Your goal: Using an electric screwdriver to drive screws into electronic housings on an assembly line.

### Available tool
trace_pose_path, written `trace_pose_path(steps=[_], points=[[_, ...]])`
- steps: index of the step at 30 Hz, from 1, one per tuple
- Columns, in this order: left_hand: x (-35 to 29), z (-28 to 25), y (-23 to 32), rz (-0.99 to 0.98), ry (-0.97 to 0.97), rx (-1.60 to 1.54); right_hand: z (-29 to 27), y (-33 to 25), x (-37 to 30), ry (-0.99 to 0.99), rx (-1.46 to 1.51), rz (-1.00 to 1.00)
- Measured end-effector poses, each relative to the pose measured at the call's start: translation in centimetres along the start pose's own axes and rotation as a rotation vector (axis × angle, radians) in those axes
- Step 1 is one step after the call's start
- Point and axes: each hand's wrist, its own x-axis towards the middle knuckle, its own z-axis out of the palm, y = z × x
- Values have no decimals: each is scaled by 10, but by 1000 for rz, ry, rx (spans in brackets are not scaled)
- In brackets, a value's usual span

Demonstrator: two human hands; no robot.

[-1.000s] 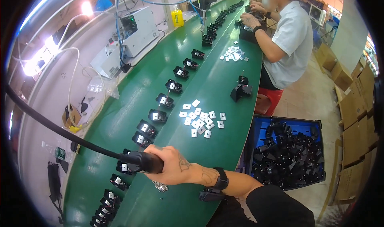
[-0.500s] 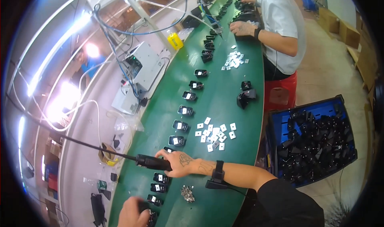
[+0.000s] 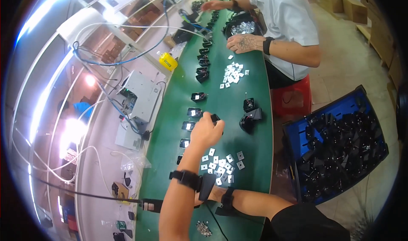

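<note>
My left hand [image 3: 206, 132] reaches forward over the green bench, fingers closed round a small black plastic housing [image 3: 215, 119] that is mostly hidden. Just left of it runs a row of black housings [image 3: 188, 125] with white square plates inside. My right hand [image 3: 199, 198] lies lower, largely covered by my left forearm. It is at a black corded electric screwdriver [image 3: 152, 205], whose tail end shows left of that forearm. White square plates [image 3: 219, 166] lie scattered right of my left forearm, and a small heap of metal screws [image 3: 204, 229] sits near the lower edge.
Two loose black parts [image 3: 250, 113] stand near the bench's right edge. A blue crate [image 3: 297, 135] full of black parts is at the right. Ahead, a co-worker [image 3: 284, 24] sits on a red stool [image 3: 293, 98]. A yellow bottle [image 3: 168, 61] stands at the left edge.
My left hand has swung from the lower left, forward and across my right arm, with a black piece in it. The view has shifted, and the co-worker's other arm now reaches left.
</note>
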Motion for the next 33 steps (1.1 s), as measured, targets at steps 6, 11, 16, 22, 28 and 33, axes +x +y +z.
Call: trace_pose_path(steps=[6, 11, 16, 22, 28, 33], points=[[70, 49, 10, 78, 9, 190, 7, 65, -16, -303, -81, 245], [92, 83, 16, 159, 59, 207, 19, 114, -42, -356, -65, 372], [98, 90, 15, 183, 120, 157, 6, 97, -41, -446, -65, 514], [63, 62, -2, 324, 443, -48, 17, 86, 24, -539, -78, 655], [-118, 3, -19, 407, 172, -318, 6, 50, -2, -798, -35, 704], [-273, -9, -51, 416, 99, -188, -26, -10, 12, -292, -34, 488]])
